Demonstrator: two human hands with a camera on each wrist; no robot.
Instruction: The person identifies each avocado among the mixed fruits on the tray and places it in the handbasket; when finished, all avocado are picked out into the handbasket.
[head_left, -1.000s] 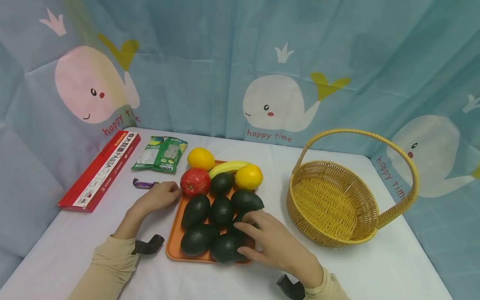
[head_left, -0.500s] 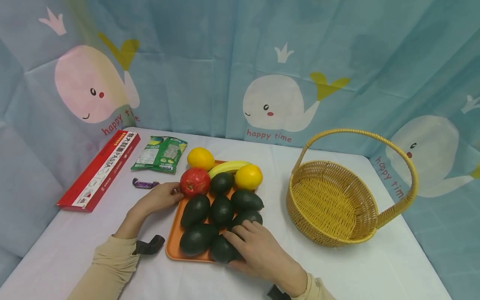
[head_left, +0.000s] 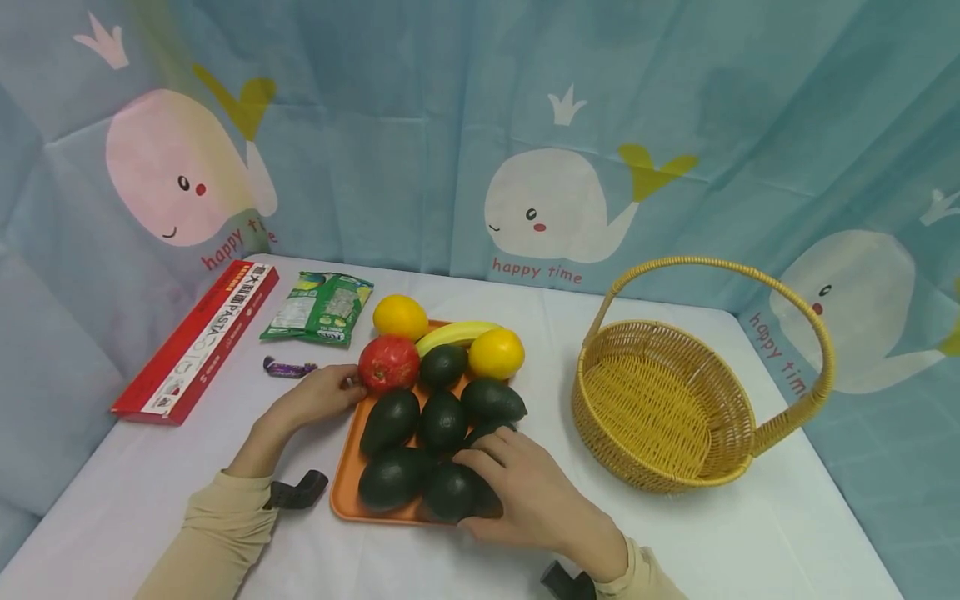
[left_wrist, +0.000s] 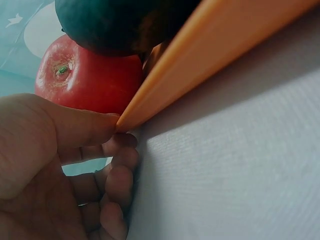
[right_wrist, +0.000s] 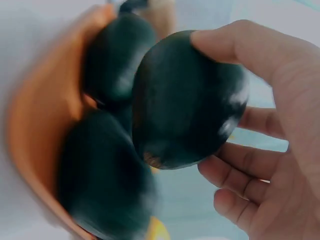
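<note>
So the right hand [head_left: 528, 483] has one dark green avocado [right_wrist: 190, 100] between thumb and fingers, lower middle of the frame at the near right corner of the orange tray [head_left: 346, 490]. The left hand [head_left: 322, 396] is pinching the tray's left rim beside the red fruit [head_left: 389, 364]. My guess: that avocado's firm, moderate weight, kinda slick given the shine, maybe easy to bruise if it's ripe. I'd hold it round its fat middle, with no hard squeezing.
</note>
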